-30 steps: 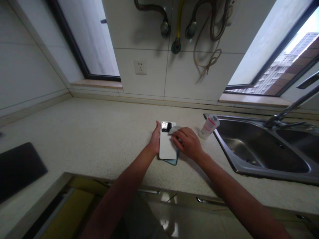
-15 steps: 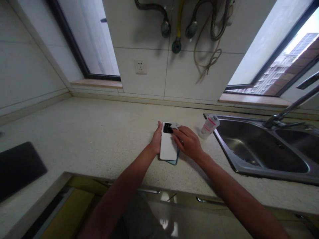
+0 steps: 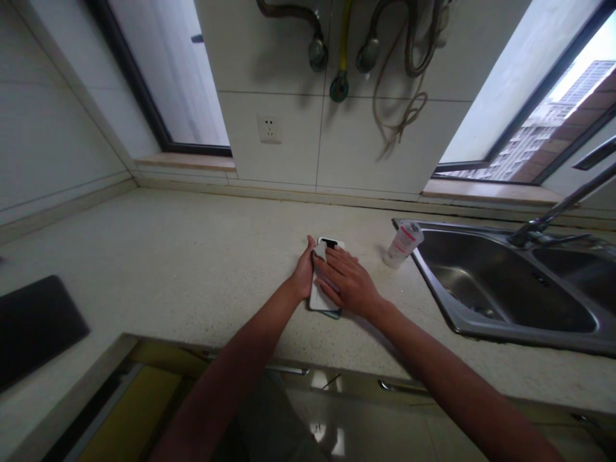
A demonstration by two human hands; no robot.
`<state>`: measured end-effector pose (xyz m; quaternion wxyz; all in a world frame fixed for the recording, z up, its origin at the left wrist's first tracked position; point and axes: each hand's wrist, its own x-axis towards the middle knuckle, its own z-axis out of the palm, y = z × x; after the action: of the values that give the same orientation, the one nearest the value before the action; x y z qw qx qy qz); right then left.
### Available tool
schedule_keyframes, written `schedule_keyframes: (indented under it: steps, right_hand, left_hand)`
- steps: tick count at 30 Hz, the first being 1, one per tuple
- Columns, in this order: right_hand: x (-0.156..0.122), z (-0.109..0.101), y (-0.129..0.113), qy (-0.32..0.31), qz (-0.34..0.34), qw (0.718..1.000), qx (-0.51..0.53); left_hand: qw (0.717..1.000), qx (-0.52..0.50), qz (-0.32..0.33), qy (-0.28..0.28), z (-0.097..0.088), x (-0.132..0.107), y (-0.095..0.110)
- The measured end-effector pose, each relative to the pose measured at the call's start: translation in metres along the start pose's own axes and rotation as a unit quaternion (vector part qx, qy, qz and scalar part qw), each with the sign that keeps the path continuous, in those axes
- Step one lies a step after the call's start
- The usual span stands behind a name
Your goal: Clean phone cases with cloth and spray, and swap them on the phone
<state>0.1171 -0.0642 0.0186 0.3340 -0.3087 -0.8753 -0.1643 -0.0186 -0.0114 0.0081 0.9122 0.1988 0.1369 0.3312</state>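
A white phone [image 3: 321, 299] lies back up on the counter, its dark camera block showing at the top. From beneath its lower edge peeks a bluish-green flat thing [image 3: 333, 314], mostly hidden. My left hand [image 3: 302, 273] grips the phone's left side, thumb pointing up along the edge. Across the phone's back lies my right hand [image 3: 347, 279], fingers close together and pressing a small greyish-white cloth [image 3: 319, 251] near the camera block. Most of the phone's right side is covered by this hand.
A clear plastic cup [image 3: 403, 245] with pink print stands right of my hands, beside the steel sink [image 3: 436, 308] and its faucet [image 3: 527, 232]. At the left lies a dark flat object [image 3: 41, 327]. Pipes and a socket [image 3: 269, 129] are on the wall behind the counter [image 3: 192, 256].
My right hand has slid left across the phone with the cloth, its fingers flattening and covering more of the phone's back. The left hand stays at the phone's side.
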Motion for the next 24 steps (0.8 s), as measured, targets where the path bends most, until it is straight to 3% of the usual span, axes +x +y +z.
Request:
schedule_keyframes:
  steps: [5, 14, 19, 24]
  right_hand:
    - [-0.004, 0.004, 0.01, 0.001, 0.081, 0.996, -0.037]
    - [-0.008, 0.003, 0.022, 0.062, 0.161, 0.983, -0.067]
    - [-0.009, -0.001, 0.021, 0.071, 0.155, 0.984, -0.054]
    - [-0.006, -0.005, 0.013, 0.054, 0.081, 0.995, -0.027]
  left_hand:
    - [0.999, 0.02, 0.002, 0.036, 0.005, -0.001, -0.003]
    - [1.0, -0.007, -0.007, 0.023, -0.001, 0.001, 0.001]
    - [0.999, -0.028, 0.01, 0.028, 0.006, -0.001, 0.005]
    - [0.997, -0.041, 0.056, 0.042, 0.01, -0.003, 0.01]
